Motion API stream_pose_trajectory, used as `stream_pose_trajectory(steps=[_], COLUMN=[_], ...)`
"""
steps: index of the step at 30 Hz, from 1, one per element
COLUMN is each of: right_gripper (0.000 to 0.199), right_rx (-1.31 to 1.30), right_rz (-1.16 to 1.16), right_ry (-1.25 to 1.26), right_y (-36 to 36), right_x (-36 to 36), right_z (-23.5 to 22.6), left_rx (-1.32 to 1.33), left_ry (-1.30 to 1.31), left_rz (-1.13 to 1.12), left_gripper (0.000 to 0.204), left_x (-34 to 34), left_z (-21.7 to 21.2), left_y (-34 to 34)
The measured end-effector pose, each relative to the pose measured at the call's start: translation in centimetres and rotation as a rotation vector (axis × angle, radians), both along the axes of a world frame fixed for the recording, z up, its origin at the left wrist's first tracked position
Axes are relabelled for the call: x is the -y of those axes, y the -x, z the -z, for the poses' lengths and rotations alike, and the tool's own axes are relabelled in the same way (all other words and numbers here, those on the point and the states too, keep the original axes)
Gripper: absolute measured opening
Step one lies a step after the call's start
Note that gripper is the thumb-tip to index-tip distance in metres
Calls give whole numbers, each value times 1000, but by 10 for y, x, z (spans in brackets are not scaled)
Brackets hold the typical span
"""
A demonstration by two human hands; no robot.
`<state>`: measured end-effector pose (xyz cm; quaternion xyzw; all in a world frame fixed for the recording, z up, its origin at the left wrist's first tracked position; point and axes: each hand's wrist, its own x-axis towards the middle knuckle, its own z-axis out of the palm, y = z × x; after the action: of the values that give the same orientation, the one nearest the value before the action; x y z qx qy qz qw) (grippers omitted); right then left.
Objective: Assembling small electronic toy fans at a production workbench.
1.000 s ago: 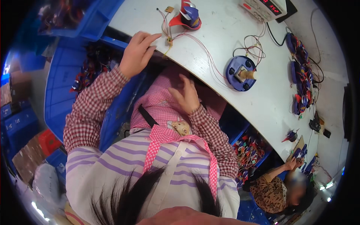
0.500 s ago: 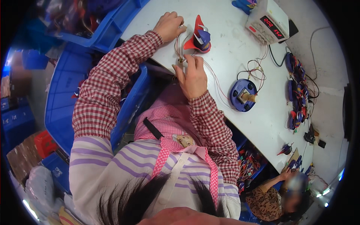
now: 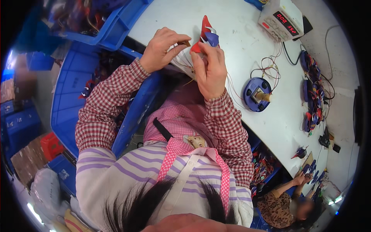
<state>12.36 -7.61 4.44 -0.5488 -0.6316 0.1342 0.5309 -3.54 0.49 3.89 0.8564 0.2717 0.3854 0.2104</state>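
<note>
My left hand [image 3: 164,48] is at the table's near edge, thumb and forefinger closed on a small brownish piece [image 3: 187,43] too small to name. Just right of it, my right hand [image 3: 211,71] pinches the lower red edge of a red, purple and white toy part [image 3: 210,38], partly hidden by the fingers. Thin wires [image 3: 182,58] hang between the two hands. More thin wires run rightward to a round purple base [image 3: 255,94] with a yellowish fitting on top, lying on the white table [image 3: 235,46].
A box-shaped power supply [image 3: 281,19] with a red display stands at the far side. Several wired purple and red parts [image 3: 312,91] line the table's right edge. Blue bins [image 3: 71,89] stand at my left. Lower right, another person [image 3: 280,208] handles parts.
My left hand has come back nearer and now pinches the brownish piece. My right hand has moved up to the toy part, which has shifted slightly toward me.
</note>
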Motion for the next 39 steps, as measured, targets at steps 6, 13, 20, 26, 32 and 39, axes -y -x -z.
stream_pose_trajectory(steps=[6, 13, 20, 26, 32, 39], right_gripper=[19, 14, 13, 11, 12, 16], right_rx=[-239, -264, -251, -395, -19, 438], right_rz=[-134, -120, -157, -163, 2, 62], right_ry=[110, 83, 61, 99, 76, 37], right_y=[4, 2, -9, -15, -45, -10], right_x=[-7, -6, -18, -20, 9, 20], right_z=[11, 18, 29, 18, 15, 40], left_rx=[44, 271, 338, 287, 281, 422], left_ry=[35, 444, 721, 698, 528, 589], left_rz=[66, 156, 259, 239, 72, -9], left_gripper=[24, 27, 31, 28, 27, 28], left_x=[16, 23, 8, -4, -15, -14], left_z=[4, 14, 13, 17, 21, 22], left_y=[-1, -6, -13, -18, -14, -18])
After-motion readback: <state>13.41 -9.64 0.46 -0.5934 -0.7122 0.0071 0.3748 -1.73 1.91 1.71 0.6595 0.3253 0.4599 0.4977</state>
